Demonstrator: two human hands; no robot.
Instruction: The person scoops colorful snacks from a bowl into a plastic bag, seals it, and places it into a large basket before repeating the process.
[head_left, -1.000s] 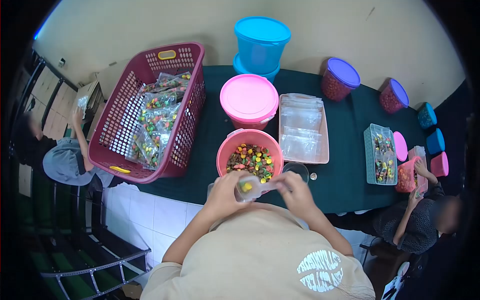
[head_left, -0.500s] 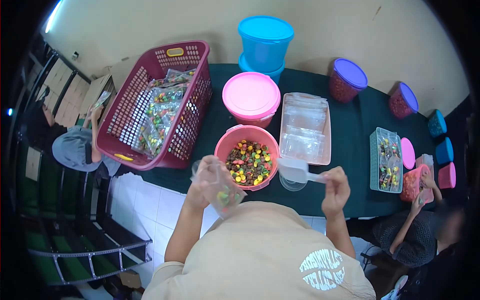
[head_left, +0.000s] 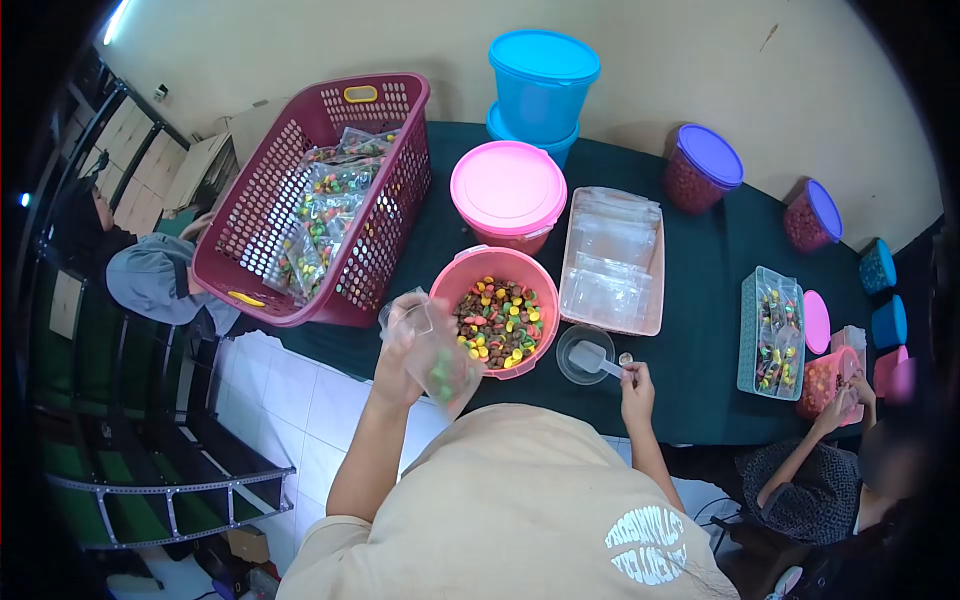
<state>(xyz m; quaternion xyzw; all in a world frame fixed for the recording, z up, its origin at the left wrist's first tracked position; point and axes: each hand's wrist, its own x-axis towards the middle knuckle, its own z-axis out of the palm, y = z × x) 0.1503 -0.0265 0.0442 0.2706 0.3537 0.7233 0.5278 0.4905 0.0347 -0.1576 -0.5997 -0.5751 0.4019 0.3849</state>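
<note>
My left hand [head_left: 398, 362] grips the upper part of a clear plastic bag [head_left: 446, 372], which hangs tilted beside the tub with some green and red pieces in its blurred lower end. My right hand [head_left: 636, 390] pinches the handle of a white scoop [head_left: 589, 357], whose head lies in a small clear round bowl [head_left: 570, 372]. Between my hands stands a pink tub [head_left: 548, 338] holding brown, yellow, red and green candy-like pieces [head_left: 498, 322].
A maroon basket [head_left: 390, 235] with filled bags stands left. Behind the tub are a pink-lidded container [head_left: 508, 187] and a tray [head_left: 652, 325] of clear bags. Right are a teal basket [head_left: 748, 365] and a person [head_left: 812, 490] handling a pink tub [head_left: 818, 385]. Another person [head_left: 150, 280] is at left.
My right hand has lowered the scoop from beside the tub's rim into the small clear bowl. My left hand still holds the bag, now slightly lower and tilted.
</note>
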